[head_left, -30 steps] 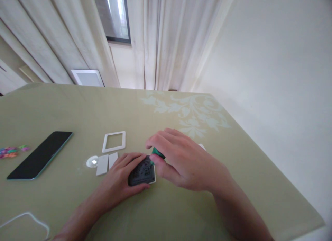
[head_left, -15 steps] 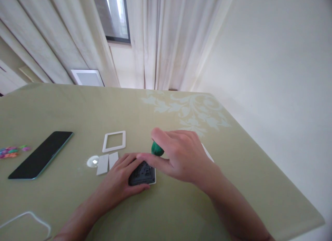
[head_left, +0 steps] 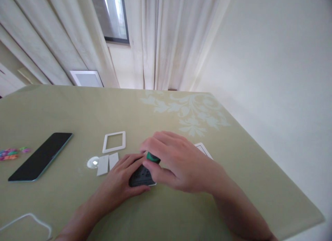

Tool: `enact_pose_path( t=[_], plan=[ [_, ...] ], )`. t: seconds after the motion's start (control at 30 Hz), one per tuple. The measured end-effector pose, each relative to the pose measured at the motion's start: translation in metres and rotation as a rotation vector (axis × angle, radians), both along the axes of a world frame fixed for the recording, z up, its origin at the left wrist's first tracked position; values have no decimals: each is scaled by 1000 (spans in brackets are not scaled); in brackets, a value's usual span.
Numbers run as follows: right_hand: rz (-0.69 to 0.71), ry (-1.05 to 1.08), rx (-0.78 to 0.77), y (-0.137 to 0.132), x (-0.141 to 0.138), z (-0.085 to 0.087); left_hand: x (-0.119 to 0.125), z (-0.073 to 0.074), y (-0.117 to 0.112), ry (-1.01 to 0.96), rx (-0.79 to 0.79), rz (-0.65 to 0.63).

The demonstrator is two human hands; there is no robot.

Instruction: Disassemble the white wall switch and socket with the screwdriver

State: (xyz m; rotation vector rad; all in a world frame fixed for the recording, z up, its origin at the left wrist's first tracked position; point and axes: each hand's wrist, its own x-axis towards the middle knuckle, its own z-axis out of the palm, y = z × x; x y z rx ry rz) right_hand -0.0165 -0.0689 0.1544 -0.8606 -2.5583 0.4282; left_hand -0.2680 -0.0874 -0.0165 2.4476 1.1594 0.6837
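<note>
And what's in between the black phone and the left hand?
Going from the phone, the head view shows tablecloth, a shiny round white spot I can't identify, then two white rectangular plates beside the left hand.

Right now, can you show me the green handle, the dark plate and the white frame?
Green handle (head_left: 153,158), head view: its exposed end.
Dark plate (head_left: 140,178), head view: its uncovered face.
White frame (head_left: 114,149), head view: its near edge.
</note>
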Motion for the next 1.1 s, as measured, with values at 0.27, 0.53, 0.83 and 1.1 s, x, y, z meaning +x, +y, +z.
enact_pose_path(
  t=[0.27, 0.53, 0.83, 1.1],
  plan=[
    [-255, -13, 41, 0, 1, 2, -1, -3, 2, 25, 29, -2],
    [-241, -24, 112, -1, -1, 1, -1, -3, 0, 39, 46, -12],
    [-92, 91, 17, -4, 1, 2, 0, 3, -1, 37, 13, -5],
    [34, 199, -39, -8, 1, 6, 3, 9, -3, 49, 18, -6]
  ],
)
